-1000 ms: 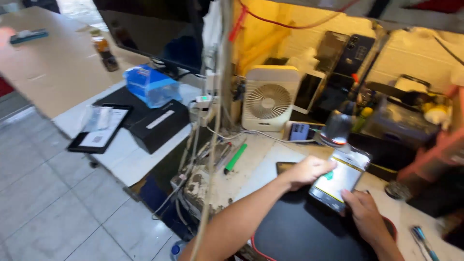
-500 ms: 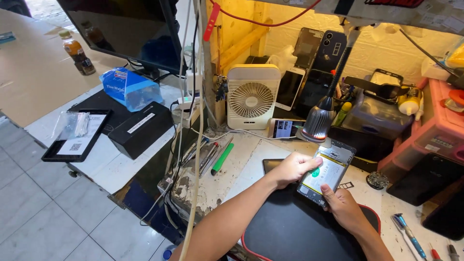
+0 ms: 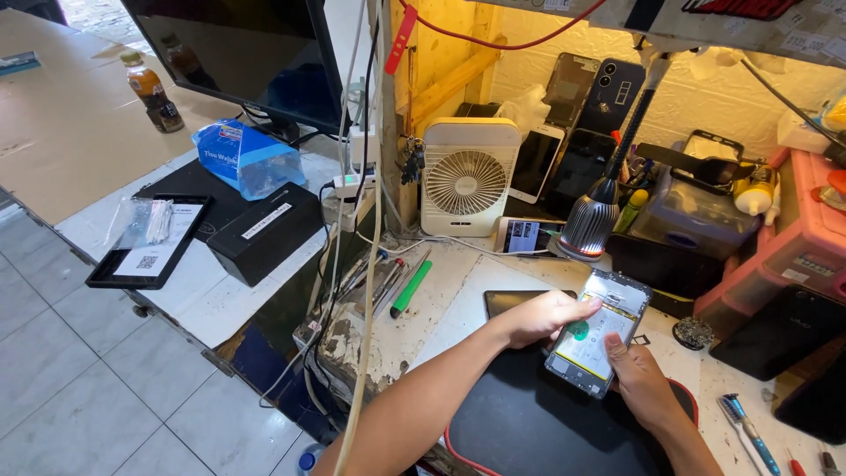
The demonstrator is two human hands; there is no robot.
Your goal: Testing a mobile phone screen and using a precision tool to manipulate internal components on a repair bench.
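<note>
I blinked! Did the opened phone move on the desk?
No. The phone sits in the same spot just below the lamp, with both hands on it as before; only the camera shifted.

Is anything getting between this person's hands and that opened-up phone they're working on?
Nothing visible does. The left hand grips the opened phone at its left edge, and the right hand touches its lower right side. The phone is tilted over the black mat, with both hands directly on it.
</note>
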